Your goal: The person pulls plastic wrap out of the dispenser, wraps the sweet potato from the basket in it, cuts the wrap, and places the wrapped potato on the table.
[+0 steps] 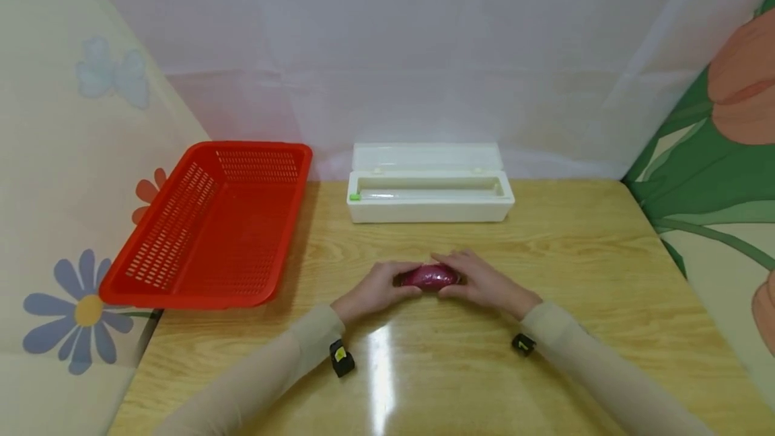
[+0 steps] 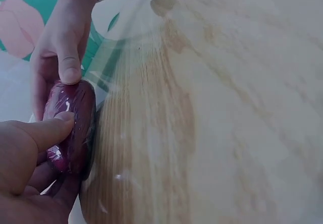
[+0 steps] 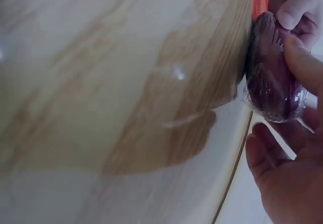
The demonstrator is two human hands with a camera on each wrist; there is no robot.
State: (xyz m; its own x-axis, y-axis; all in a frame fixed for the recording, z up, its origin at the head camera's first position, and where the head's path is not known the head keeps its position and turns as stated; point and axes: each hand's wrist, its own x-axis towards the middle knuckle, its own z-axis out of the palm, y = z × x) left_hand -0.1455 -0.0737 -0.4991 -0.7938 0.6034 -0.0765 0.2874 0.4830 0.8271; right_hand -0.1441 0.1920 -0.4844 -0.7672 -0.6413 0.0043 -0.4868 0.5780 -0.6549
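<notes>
I am seeing the left hand (image 1: pixel 372 290) and right hand (image 1: pixel 484 284) gripping, from either side, a purple vegetable (image 1: pixel 430 277), seemingly film-wrapped, resting on the desk (image 1: pixel 563 274) before a white box (image 1: pixel 430 192).

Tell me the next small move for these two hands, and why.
Probably smooth the loose film flat under the purple wrapped item. Both the left hand and the right hand already grip its ends on the wooden table, and the wrist views show clear film still trailing off it.
</notes>
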